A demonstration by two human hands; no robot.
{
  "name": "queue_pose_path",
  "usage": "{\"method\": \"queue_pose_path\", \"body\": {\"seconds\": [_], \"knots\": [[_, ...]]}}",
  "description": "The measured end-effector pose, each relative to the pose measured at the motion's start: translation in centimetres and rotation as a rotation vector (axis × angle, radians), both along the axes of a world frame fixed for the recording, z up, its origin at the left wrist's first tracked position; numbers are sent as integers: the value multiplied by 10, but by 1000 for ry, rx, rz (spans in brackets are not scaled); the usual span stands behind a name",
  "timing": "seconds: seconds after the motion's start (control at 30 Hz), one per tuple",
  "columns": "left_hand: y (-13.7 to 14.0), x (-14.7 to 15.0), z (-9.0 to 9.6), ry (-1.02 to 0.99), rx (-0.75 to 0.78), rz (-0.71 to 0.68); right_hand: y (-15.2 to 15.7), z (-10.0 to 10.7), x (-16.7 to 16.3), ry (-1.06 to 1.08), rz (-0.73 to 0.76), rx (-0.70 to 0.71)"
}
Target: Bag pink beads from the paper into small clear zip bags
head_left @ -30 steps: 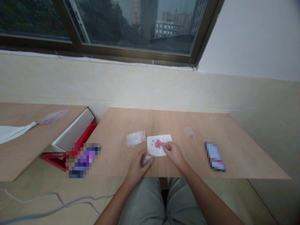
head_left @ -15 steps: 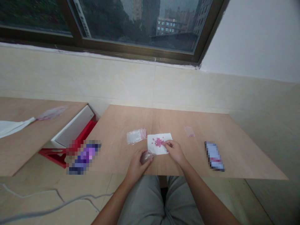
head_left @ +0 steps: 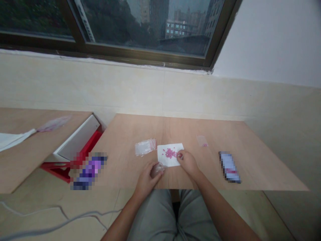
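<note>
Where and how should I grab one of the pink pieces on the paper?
I'd pinch one of the pink pieces by opposite sides, coming from above at the cluster's right edge: they look small and loose on the white paper, and the right hand is at that edge.

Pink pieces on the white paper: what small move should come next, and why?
Since the right hand is at the edge of the pink pieces on the white paper, perhaps bring one to the clear plastic held close by in the left hand. A small bag further right shows a few pink bits inside. Whether a piece is already pinched is too small to tell.
</note>
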State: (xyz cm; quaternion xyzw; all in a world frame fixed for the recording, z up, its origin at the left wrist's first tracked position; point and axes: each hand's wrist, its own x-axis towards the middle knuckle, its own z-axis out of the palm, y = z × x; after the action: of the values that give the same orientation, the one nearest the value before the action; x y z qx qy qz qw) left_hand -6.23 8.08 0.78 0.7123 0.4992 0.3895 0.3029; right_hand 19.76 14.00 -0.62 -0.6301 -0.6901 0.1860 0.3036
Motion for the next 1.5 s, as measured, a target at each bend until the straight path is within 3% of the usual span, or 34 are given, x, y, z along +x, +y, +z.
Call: {"method": "queue_pose_path", "body": {"seconds": [0.1,0.23,0.3,0.4,0.47,0.67,0.93,1.07,1.23,1.3,1.37,1.43,1.5], "knots": [[0,0,0,-1,-2,-5,1,4,1,117,-8,-4],[0,1,1,3,2,6,-5,17,-8,494,-168,-63],[0,1,0,0,5,13,-10,26,-19,607,-140,-131],[1,2,0,-3,7,18,-18,37,-33,571,153,-194],[1,2,0,-4,3,12,-18,36,-34,503,229,-180],[0,3,6,1,-20,-9,-1,4,-3,272,-20,-61],[0,3,5,5,-11,-11,0,0,-1,28,21,14],[-1,3,5,7,-18,-4,0,4,-1,92,2,9],[-2,3,7,-5,-15,1,-5,16,-12,482,-127,-84],[-3,4,8,-9,-20,0,-11,25,-23,581,-59,-172],[-3,4,8,-12,-24,-2,-17,34,-34,576,107,-243],[-3,3,8,-16,-24,4,-20,39,-39,530,212,-244],[-4,3,8,-25,-25,7,-19,38,-35,486,168,-174]]}}
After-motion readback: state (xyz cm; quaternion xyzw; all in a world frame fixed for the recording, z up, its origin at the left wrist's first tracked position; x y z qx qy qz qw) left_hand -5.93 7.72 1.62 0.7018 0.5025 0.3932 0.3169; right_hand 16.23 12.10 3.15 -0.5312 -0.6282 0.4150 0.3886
